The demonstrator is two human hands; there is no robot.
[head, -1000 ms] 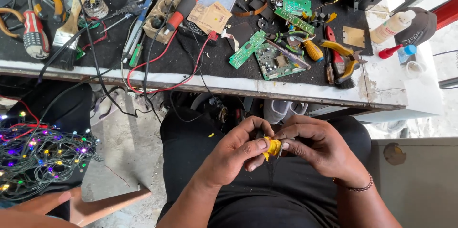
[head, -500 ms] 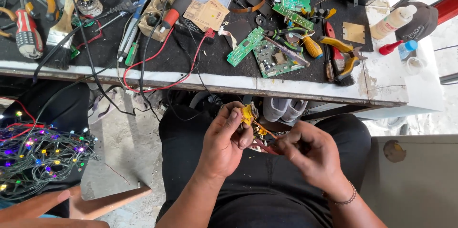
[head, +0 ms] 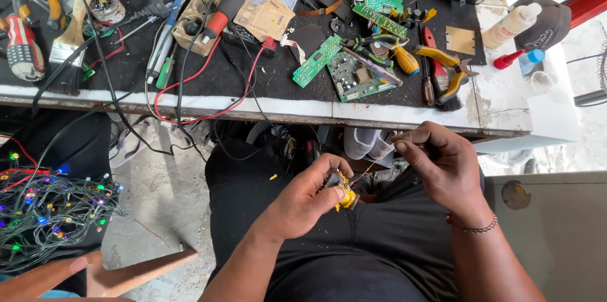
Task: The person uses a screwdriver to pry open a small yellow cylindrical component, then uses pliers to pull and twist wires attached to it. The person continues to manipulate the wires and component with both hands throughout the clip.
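At the far left, below the surface point(head: 379, 112), we saw a tangle of small coloured lights point(head: 50, 213) glowing on dark wire, lying well apart from the work. Above it, the surface carried a paintbrush point(head: 73, 21), a red-handled screwdriver point(head: 224, 8), red and black leads point(head: 190, 87), green circuit boards point(head: 351, 71) and yellow-handled pliers point(head: 446, 71), none of them touched.

In the lap, over the dark trousers point(head: 379, 258), our left hand point(head: 310, 198) was closed around a small yellow coil point(head: 344, 196), thumb and fingers pinching it so that only its right end showed. From that end a thin wire point(head: 373, 166) ran up and to the right, drawn taut, to our right hand point(head: 442, 163), whose thumb and forefinger were pinched narrowly on the wire's far end.

The wire's long axis therefore lay on a rising diagonal between the two hands. The coil lay inside the left hand and just left of and below the right hand, which stood near but did not touch it; we could not tell how much wire remained wound on the coil. A beaded bracelet point(head: 474, 226) circled the right wrist.
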